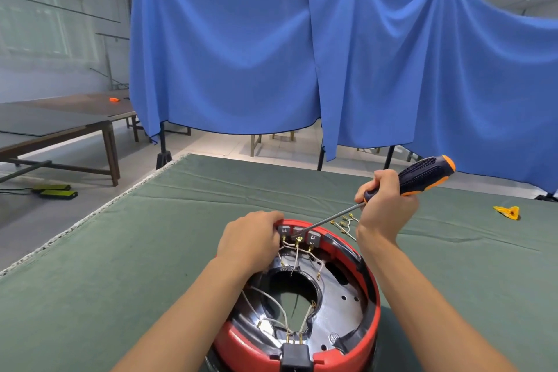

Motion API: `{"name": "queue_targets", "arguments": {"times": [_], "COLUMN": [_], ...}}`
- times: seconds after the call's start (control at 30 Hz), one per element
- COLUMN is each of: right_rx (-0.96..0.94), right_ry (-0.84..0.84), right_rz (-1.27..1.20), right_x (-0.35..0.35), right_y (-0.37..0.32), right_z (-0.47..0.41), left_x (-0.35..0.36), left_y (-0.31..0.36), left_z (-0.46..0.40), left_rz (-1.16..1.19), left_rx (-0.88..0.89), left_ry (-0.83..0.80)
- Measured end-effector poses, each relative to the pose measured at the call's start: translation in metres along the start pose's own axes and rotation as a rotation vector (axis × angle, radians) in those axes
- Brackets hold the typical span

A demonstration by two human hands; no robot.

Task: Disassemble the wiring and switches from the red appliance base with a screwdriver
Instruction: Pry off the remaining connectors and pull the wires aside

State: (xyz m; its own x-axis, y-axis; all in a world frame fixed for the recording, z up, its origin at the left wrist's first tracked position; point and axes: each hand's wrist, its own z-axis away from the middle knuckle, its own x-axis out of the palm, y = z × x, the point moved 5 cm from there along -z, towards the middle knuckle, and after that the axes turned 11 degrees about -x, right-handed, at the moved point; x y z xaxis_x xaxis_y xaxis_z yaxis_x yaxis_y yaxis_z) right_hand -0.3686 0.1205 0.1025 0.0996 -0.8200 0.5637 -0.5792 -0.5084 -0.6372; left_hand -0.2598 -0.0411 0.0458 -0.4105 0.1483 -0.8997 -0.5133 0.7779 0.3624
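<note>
The red appliance base lies upside down on the green cloth, its black and metal inside facing up. Three grey switches sit in a row at its far rim, with white wires running from their brass terminals. More white wires lead to a black socket at the near rim. My left hand grips the far rim beside the left switch. My right hand holds a black and orange screwdriver; its shaft slants down and its tip touches the middle switch.
A loose bundle of white wires with brass lugs lies on the green cloth just beyond the base, under my right hand. A yellow scrap lies at the far right. Blue drapes hang behind the table; other tables stand at left.
</note>
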Motion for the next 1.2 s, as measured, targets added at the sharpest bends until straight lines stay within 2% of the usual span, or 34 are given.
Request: {"name": "queue_targets", "arguments": {"times": [0.73, 0.97, 1.2], "right_rx": [-0.023, -0.148, -0.124], "right_ry": [0.019, -0.135, -0.183], "right_rz": [-0.058, -0.025, 0.031], "right_x": [0.001, 0.02, 0.037], "right_y": [-0.005, -0.02, -0.021], "right_z": [0.001, 0.008, 0.005], "left_x": [-0.004, -0.003, -0.003], "left_y": [-0.001, -0.003, -0.003], "left_z": [0.0, -0.001, -0.002], "left_rz": [0.073, 0.056, 0.063], "left_rx": [-0.041, -0.077, -0.072], "left_ry": [-0.003, -0.006, 0.0]}}
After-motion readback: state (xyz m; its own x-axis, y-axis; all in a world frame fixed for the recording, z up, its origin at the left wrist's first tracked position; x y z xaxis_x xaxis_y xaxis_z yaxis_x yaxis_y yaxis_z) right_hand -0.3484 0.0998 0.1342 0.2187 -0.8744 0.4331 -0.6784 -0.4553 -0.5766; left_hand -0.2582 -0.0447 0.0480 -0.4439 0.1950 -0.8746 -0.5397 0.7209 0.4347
